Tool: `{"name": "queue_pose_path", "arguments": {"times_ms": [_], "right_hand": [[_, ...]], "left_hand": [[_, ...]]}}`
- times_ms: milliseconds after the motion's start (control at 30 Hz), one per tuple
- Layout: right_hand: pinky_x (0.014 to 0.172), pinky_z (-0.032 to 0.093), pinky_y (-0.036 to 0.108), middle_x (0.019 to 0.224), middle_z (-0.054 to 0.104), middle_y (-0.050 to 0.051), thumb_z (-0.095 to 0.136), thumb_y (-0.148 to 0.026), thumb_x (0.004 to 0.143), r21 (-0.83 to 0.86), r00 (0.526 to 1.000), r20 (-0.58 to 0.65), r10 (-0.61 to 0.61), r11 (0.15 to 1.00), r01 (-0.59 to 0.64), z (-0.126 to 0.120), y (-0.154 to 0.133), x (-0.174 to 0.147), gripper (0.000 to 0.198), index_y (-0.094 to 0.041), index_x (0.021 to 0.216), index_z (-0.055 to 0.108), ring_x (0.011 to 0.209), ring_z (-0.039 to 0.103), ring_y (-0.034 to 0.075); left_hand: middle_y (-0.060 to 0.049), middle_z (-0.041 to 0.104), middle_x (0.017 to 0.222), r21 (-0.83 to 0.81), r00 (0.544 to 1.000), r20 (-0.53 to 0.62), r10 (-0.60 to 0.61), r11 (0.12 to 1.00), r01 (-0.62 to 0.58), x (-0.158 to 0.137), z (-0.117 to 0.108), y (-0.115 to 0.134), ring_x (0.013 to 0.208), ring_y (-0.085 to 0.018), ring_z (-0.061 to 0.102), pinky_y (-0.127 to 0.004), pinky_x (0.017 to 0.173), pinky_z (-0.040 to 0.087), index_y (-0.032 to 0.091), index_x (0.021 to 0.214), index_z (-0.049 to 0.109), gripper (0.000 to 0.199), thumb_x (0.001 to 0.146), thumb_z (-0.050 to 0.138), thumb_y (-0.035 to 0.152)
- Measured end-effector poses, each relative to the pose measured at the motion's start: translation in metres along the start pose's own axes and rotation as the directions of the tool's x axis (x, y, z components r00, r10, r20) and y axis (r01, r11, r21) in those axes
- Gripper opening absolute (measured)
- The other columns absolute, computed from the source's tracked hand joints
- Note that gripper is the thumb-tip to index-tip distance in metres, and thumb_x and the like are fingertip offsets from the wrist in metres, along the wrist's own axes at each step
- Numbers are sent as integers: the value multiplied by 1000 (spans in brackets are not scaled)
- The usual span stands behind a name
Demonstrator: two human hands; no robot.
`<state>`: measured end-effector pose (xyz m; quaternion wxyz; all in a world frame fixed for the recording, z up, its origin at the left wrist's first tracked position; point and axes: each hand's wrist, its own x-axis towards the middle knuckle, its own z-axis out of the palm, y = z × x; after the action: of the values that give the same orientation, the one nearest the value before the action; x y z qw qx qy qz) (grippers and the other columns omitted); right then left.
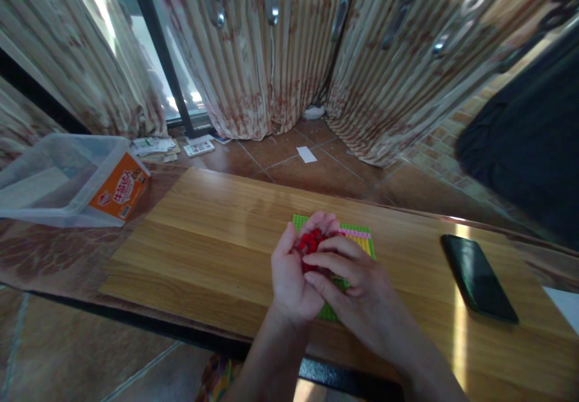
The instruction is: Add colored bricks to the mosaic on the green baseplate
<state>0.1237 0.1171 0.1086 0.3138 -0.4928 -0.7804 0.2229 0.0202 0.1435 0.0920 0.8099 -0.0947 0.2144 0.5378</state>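
My left hand (pixel 292 284) is cupped palm up above the wooden board, with several small red toy bricks (pixel 310 241) heaped in it. Over that palm, my right hand (pixel 364 275) bends its thumb and fingers in among the red pieces, with its fingertips close together around a red bit. Under both hands lies a green studded baseplate (pixel 329 313), largely covered by them. Along its far right part run a pink row (pixel 356 233) and yellow bricks (pixel 363 243).
A wooden board (pixel 194 239) covers much of the table. A black phone (pixel 479 278) lies to the right, near a white paper (pixel 565 305). On the left stands a clear plastic bin (pixel 67 209) with an orange label. Striped curtains (pixel 271 76) hang behind; a dark shape (pixel 534 125) is at right.
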Motion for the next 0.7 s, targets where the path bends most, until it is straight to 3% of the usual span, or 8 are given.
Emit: {"name": "queue_pose_path", "arguments": {"times_ms": [100, 267, 367, 467, 567, 633, 700], "right_hand": [[83, 53, 36, 101, 64, 6, 58, -23, 88, -27, 1000, 9, 1, 1000, 0, 5, -1, 2, 15, -24, 93, 71, 96, 61, 19], [85, 54, 36, 98, 67, 5, 54, -24, 89, -11, 992, -130, -2, 1000, 1, 11, -2, 3, 15, -24, 93, 69, 95, 63, 20], [77, 56, 32, 95, 71, 4, 54, -26, 89, 81, 975, -201, 90, 994, -75, 5, 0, 2, 15, -25, 96, 67, 88, 67, 18], [69, 57, 31, 89, 73, 4, 58, -31, 86, 206, 921, -318, 224, 965, -164, -8, 11, 0, 15, -24, 96, 68, 78, 69, 18], [64, 57, 31, 78, 73, 3, 67, -33, 79, 322, 824, -443, 354, 920, -223, -21, 31, -1, 17, -21, 90, 70, 69, 68, 17], [61, 57, 30, 74, 72, 2, 70, -31, 75, 377, 776, -461, 431, 886, -269, -27, 45, 0, 16, -21, 87, 72, 65, 67, 16], [62, 56, 31, 75, 72, 2, 72, -30, 72, 416, 763, -432, 481, 857, -305, -30, 58, 0, 15, -21, 84, 73, 67, 67, 16]], "left_hand": [[-11, 68, 104, 27, 1000, 1, -4, 1000, 4, 0, 0, 0, 106, -17, 62, -24, 93, 46, 10, 100, 66, 39, 92, 40, 38], [-10, 69, 99, 39, 1000, -6, -5, 999, 5, 0, 2, 0, 100, -16, 64, -23, 93, 46, 10, 96, 67, 37, 92, 39, 34], [-12, 69, 97, 20, 997, -58, 48, 999, -47, 2, 2, 0, 98, -17, 64, -26, 92, 47, 9, 92, 68, 35, 92, 40, 31], [-13, 69, 92, -13, 986, -114, 124, 992, -126, 5, 1, 0, 93, -17, 65, -29, 90, 50, 8, 89, 68, 32, 90, 44, 29], [-13, 68, 88, -56, 976, -133, 174, 981, -183, 9, -2, 2, 87, -16, 66, -30, 87, 52, 7, 86, 67, 28, 88, 47, 27], [-12, 68, 87, -64, 973, -133, 186, 979, -196, 10, -4, 3, 85, -16, 66, -29, 85, 53, 7, 86, 67, 27, 88, 48, 27], [-12, 68, 86, -66, 974, -125, 187, 978, -196, 10, -5, 3, 84, -16, 66, -29, 84, 53, 6, 85, 68, 28, 88, 49, 27]]}}
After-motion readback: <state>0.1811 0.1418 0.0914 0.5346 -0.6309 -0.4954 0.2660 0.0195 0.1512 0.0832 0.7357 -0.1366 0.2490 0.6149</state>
